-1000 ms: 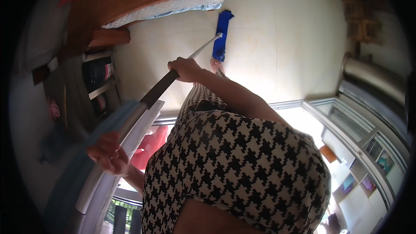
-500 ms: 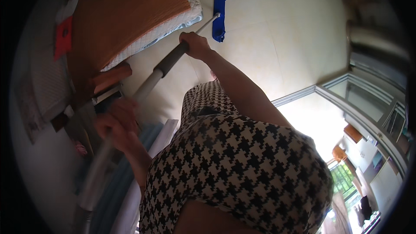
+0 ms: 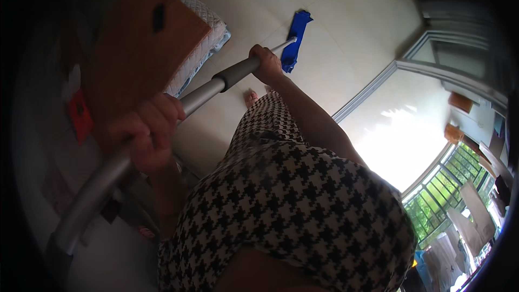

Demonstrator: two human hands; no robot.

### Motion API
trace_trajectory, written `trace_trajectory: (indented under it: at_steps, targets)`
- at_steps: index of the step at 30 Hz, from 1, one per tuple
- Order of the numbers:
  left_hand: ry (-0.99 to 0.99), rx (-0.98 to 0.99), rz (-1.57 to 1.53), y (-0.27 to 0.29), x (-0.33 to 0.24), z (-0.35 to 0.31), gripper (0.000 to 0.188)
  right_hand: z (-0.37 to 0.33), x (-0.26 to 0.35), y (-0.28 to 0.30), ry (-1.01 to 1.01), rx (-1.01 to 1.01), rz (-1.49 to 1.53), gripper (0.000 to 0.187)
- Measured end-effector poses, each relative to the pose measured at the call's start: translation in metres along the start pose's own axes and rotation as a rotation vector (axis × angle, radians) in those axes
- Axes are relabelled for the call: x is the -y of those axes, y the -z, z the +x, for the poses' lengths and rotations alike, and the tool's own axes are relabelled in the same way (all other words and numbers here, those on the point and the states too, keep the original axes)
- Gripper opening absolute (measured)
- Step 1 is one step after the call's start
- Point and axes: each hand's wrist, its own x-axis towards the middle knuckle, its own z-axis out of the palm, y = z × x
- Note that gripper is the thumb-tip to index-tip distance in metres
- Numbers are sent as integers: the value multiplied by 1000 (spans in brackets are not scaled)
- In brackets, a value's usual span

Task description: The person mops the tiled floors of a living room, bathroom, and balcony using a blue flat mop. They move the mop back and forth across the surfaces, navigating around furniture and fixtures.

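Both my hands grip the pole of a flat mop (image 3: 203,94), which slants from the lower left up to the floor ahead. My left hand (image 3: 148,132) is wrapped round the thick grey upper part of the pole. Farther down, my right hand (image 3: 266,66) is closed at the end of the dark grip sleeve. A blue mop head (image 3: 295,40) lies flat on the pale floor beyond my right hand, its long side pointing away from me. The thin lower pole joins it at the middle.
A bed with a quilted mattress (image 3: 192,24) and a brown mat (image 3: 146,32) stands to the left, a dark object (image 3: 158,18) on top. A red item (image 3: 81,116) is at far left. At right, a sliding-door track (image 3: 365,91) borders a bright balcony with railings (image 3: 446,186) and hanging clothes (image 3: 470,221).
The mop head has moved right and slightly nearer, and has tilted. Both hands have shifted to the right with the pole. The view has turned, showing more of the balcony.
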Motion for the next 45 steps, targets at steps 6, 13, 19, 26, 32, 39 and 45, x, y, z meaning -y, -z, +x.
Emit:
trace_trajectory:
  at_steps: [6,13,19,26,32,39,45]
  targets:
    - [135,85,7,5,6,-10,10,-30,-22,-9,-37,-9,0,18]
    - [189,159,-94,-7,19,-7,19,-63,-51,-22,-55,-117,38,24]
    - [171,-15,-85,-31,31,-17,22,-59,-58,8,-22,136,28,19]
    - [73,-409,232,-42,30,-24,33,-23,-51,25,146,428,-156,22]
    - [37,-591,323,-54,48,-47,34,13,-61,53,201,588,-329,22]
    - [89,-520,245,-83,84,-58,19,79,-90,113,236,747,-690,29]
    - [46,-379,343,-107,105,-68,26,119,-86,152,258,668,-871,21]
